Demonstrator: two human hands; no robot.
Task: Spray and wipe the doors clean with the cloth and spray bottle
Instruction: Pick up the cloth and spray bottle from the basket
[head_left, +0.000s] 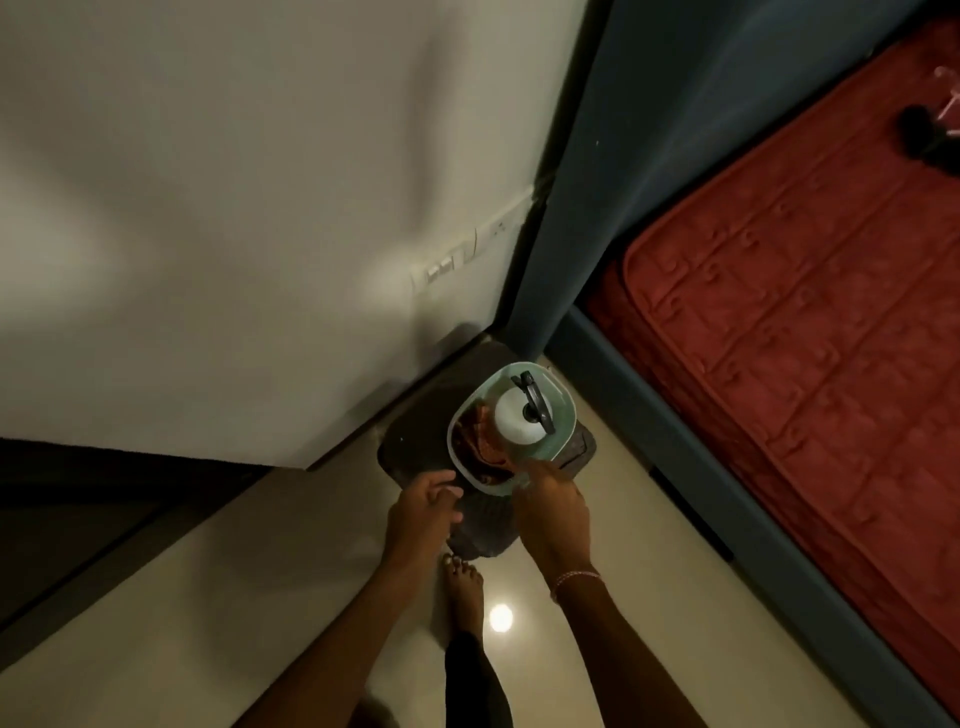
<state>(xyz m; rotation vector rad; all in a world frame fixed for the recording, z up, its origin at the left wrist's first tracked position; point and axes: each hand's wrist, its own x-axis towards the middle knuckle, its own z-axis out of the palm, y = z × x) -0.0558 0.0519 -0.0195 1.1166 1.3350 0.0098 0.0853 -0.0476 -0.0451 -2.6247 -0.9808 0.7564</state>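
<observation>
Beside a red bed (805, 312), a green basin (563, 410) holds the white spray bottle (519, 418) and rust cloth (475, 436). The left hand (423, 512) has a slack, empty grip. The right hand (553, 506) is at the near rim, and its grip cannot be told. Lifting the bottle upright by its neck seems wisest.

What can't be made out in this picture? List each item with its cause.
All from the head view:
- Right hand: its fingertips are hidden at the basin rim, so whether it grips the cloth is unclear.
- Spray bottle: seen from above, so its label and fill level are hidden.
- Wall switches: blurred.
- Dark object on the bed: dim and cut off by the right edge.
</observation>
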